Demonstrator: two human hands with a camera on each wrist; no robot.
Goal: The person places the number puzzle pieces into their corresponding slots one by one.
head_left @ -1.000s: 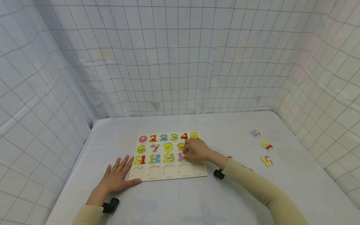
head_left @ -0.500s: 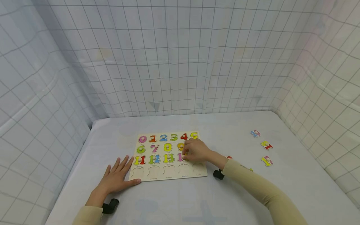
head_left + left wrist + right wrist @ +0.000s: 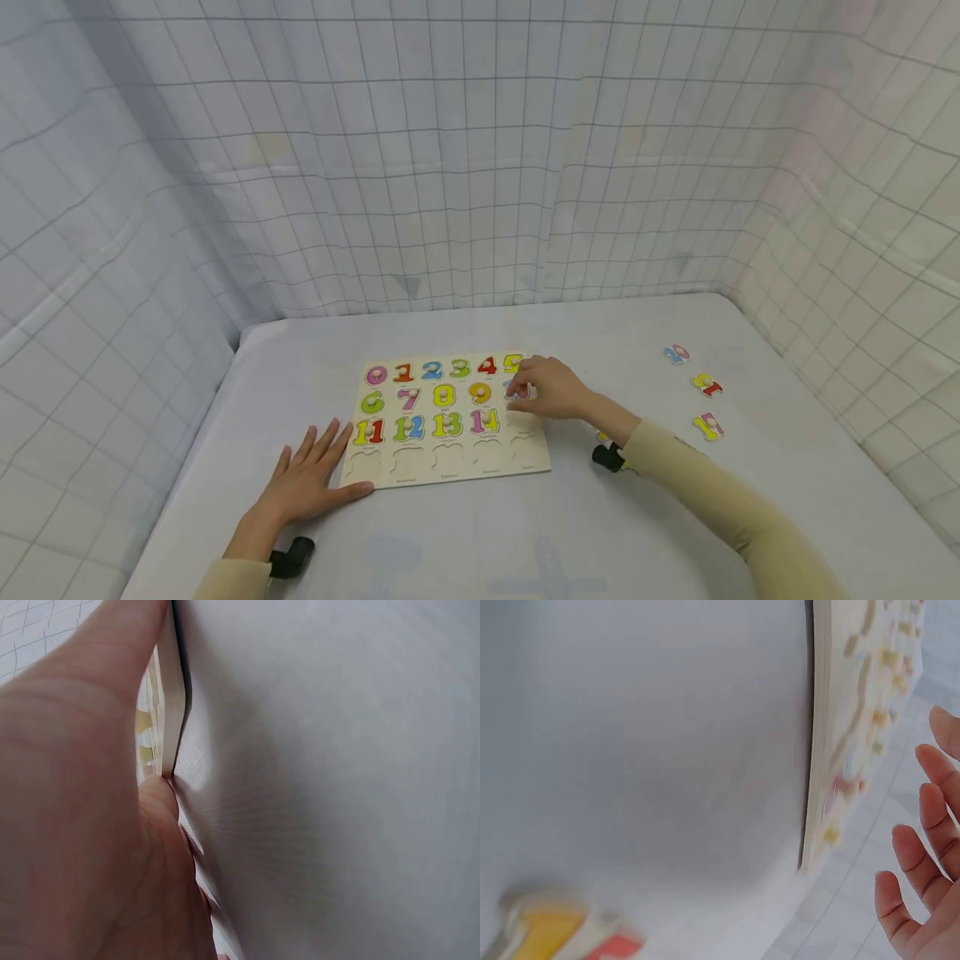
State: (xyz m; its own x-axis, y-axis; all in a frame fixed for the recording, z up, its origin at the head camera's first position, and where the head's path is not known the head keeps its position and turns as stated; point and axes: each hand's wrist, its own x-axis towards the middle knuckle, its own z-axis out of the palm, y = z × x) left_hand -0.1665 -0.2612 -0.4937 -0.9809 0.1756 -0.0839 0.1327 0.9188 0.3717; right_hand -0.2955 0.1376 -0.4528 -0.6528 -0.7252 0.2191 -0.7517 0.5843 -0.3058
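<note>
A wooden number puzzle board (image 3: 465,475) lies on the white table, its colored numbers with small knobs set in the upper three rows. My left hand (image 3: 303,483) rests spread at the board's left side, with the thumb at the near left corner; the left wrist view shows the board's edge (image 3: 174,697) against that hand. Over the board's right side is my right hand (image 3: 553,389), fingers loosely bent and holding nothing, as the right wrist view also shows. The pink and yellow 14 piece (image 3: 484,422) sits in the third row. The front row shows bare recesses.
On the right of the table lie a blue and pink 20 piece (image 3: 677,354), a yellow and red piece (image 3: 707,384) and a yellow and pink piece (image 3: 707,426). Others peek out by the right wrist. Grid-patterned white cloth walls (image 3: 480,167) surround the table.
My right hand has let go of the 14 piece and moved up and to the right, leaving it in the third row. My left hand stays at the board's edge.
</note>
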